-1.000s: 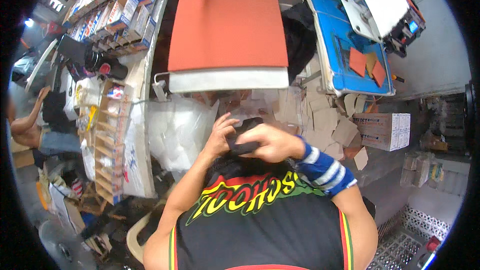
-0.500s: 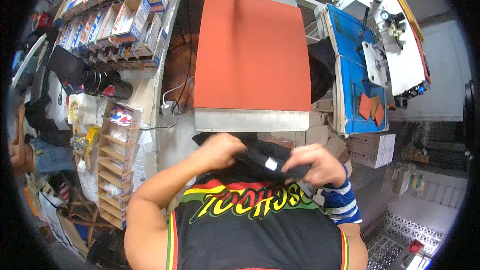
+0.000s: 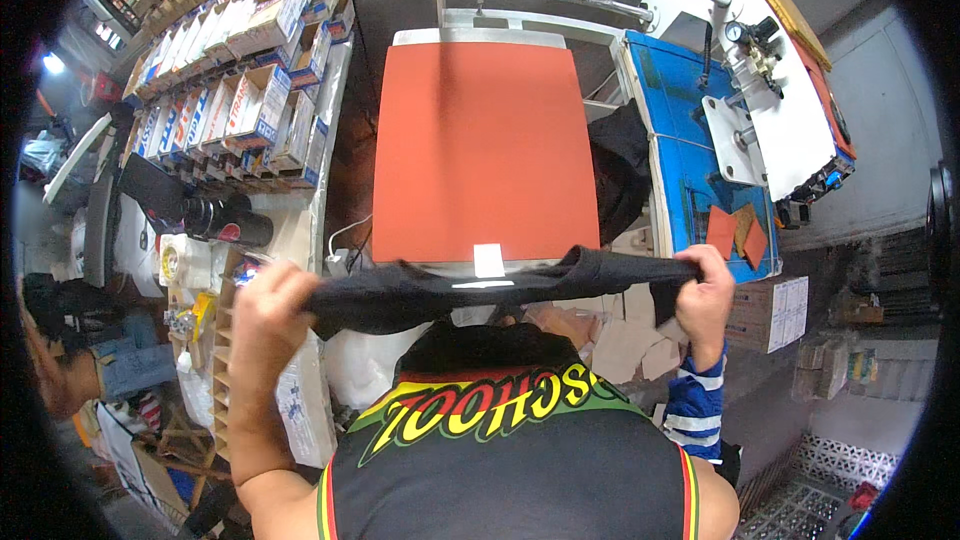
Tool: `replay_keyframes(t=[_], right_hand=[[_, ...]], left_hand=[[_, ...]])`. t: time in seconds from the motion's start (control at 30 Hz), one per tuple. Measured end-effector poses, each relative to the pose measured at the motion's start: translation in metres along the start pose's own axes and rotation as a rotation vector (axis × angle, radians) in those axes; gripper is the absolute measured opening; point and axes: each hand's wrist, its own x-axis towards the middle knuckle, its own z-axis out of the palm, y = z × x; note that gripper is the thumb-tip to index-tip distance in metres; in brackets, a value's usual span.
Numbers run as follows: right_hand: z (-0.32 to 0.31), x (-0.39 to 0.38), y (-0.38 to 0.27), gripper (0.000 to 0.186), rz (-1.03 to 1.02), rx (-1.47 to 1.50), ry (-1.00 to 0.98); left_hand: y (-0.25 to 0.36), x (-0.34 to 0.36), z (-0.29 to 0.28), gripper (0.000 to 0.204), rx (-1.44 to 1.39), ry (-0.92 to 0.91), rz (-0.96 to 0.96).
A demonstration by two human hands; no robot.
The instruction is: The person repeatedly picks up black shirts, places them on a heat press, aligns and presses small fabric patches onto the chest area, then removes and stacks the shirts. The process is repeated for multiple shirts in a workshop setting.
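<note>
A black garment [image 3: 520,282] is stretched wide between my hands, with a white label [image 3: 488,260] standing up at its neckline. My left hand [image 3: 268,308] is closed on one end and slightly blurred. My right hand [image 3: 705,290], below a blue and white striped sleeve [image 3: 692,410], grips the other end. Just beyond the garment is a flat orange pad [image 3: 485,150] on a pale metal platen [image 3: 480,37], partly hidden by the garment along its near edge.
On the left, a bench holds stacked boxes [image 3: 250,110] and a divided cardboard tray [image 3: 222,380]. A co-worker [image 3: 100,365] is at the far left. On the right are a blue padded platen [image 3: 680,90], white press machinery [image 3: 805,120] and a carton [image 3: 780,315].
My hands have moved far apart, left and right, pulling the bunched black garment out into a long band and raising it toward the orange pad.
</note>
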Motion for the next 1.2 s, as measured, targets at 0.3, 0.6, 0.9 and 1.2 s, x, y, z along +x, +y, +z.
replay_keyframes(t=[0.3,0.6,0.9,1.2], right_hand=[[-0.018,0.014,0.027,0.014,0.221,0.622,-0.087],[-0.035,0.109,-0.014,0.017,-0.031,0.029,0.35],[0.139,0.156,0.078,0.039,-0.321,-0.235,0.119],[0.212,0.066,0.143,0.071,0.966,1.579,-0.43]], left_hand=[[-0.049,-0.01,0.032,0.021,-0.596,0.264,-0.588],[-0.066,0.058,-0.019,0.012,-0.446,0.517,-0.197],[-0.158,0.14,0.15,0.037,-0.241,0.45,-0.091],[-0.148,0.053,0.287,0.084,-1.939,-0.086,-1.028]])
